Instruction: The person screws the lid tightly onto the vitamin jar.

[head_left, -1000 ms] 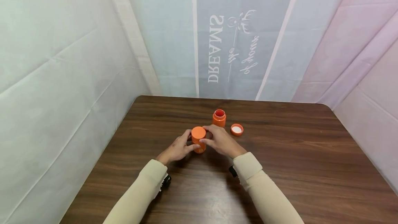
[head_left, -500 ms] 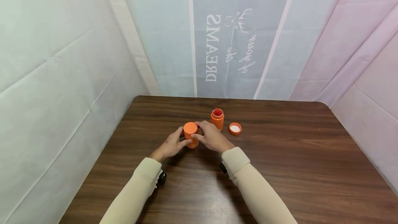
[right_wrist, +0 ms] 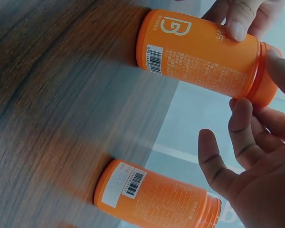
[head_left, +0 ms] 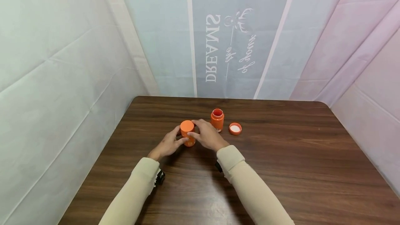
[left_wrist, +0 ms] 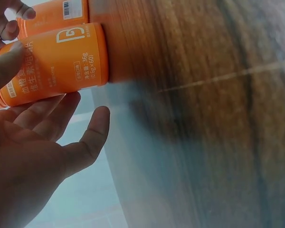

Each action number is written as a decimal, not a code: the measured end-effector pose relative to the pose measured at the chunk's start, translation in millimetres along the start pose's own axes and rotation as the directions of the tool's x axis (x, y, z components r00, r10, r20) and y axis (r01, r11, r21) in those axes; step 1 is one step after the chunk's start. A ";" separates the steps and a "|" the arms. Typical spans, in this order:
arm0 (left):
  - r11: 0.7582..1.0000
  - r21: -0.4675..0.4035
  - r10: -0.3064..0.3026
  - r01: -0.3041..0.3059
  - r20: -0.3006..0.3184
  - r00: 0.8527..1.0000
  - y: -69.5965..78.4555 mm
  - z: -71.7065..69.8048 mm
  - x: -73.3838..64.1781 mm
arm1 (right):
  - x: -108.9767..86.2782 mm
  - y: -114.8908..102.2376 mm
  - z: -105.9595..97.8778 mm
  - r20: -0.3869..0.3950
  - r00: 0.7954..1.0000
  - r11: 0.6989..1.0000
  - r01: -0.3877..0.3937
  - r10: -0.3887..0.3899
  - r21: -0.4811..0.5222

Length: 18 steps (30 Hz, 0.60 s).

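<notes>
An orange plastic bottle (head_left: 189,142) with a printed label stands upright, its orange screw cap (head_left: 187,126) on top. From the left side, my left hand (head_left: 167,144) grips the bottle's body between thumb and fingers; in the left wrist view its index or little finger sticks out free. My right hand (head_left: 207,135) holds the cap by its rim, thumb on the near side, as the right wrist view shows. Right behind that hand stands a second orange bottle (head_left: 217,123), uncapped, mouth up. Its side carries a barcode label (right_wrist: 134,184).
A loose orange cap (head_left: 235,128) lies with its white inside up, right of the uncapped bottle. All stand on a dark wood-grain table (head_left: 290,155). Pale cloth walls (head_left: 78,61) enclose it at the back and sides.
Both hands have moved left and slightly toward the back with the capped bottle, widening the gap to the uncapped one. The uncapped bottle and loose cap stay put; the view shifts slightly.
</notes>
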<state>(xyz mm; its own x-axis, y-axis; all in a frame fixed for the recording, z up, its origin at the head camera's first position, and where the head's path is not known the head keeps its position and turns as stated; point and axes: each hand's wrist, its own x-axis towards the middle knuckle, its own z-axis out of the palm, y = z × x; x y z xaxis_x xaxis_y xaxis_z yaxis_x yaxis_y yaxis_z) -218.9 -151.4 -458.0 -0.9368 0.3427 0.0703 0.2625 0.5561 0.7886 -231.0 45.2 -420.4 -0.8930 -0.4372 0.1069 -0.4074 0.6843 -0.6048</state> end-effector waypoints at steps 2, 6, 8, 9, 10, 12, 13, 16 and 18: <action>1.000 0.002 -0.007 0.006 0.004 1.000 -0.2 -0.8 0.2 | 0.6 -1.0 0.6 -0.002 1.000 1.000 -0.008 0.008 -0.002; 1.000 0.000 -0.011 0.011 0.019 1.000 0.5 -2.9 -0.2 | 2.2 -1.2 1.6 0.000 1.000 1.000 -0.008 0.008 -0.005; 1.000 -0.007 -0.021 0.021 0.028 0.999 1.2 -3.7 -0.3 | 3.0 -1.4 1.9 0.003 1.000 1.000 -0.008 0.008 -0.001; 1.000 -0.009 -0.021 0.022 0.029 0.999 1.3 -3.9 -0.5 | 3.3 -1.3 2.0 0.005 1.000 1.000 -0.008 0.008 0.001; 1.000 -0.010 -0.025 0.025 0.030 0.999 1.3 -4.0 -0.5 | 3.4 -1.5 2.0 0.007 1.000 1.000 -0.008 0.008 0.005; 1.000 -0.012 -0.029 0.029 0.032 0.999 1.5 -4.0 -0.4 | 3.6 -1.8 1.9 0.009 1.000 1.000 -0.009 0.009 0.011; 0.999 -0.014 -0.032 0.033 0.034 0.999 1.3 -4.0 -0.2 | 3.7 -1.8 1.8 0.010 1.000 1.000 -0.010 0.010 0.011; 0.999 -0.008 -0.040 0.040 0.035 0.999 0.4 -3.8 0.5 | 3.9 -1.9 1.0 0.015 1.000 1.000 -0.012 0.011 0.016; 0.999 -0.010 -0.047 0.047 0.038 0.998 0.4 -3.7 1.0 | 3.9 -1.8 0.6 0.016 1.000 1.000 -0.013 0.012 0.017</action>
<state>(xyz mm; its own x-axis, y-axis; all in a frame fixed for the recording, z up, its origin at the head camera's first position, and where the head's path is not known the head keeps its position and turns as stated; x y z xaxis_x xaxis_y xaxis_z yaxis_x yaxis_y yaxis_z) -220.6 -153.6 -455.4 -0.9387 0.3446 0.0103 0.2157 0.5639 0.7972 -233.5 41.8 -419.4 -0.8947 -0.4382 0.0866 -0.3929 0.6797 -0.6194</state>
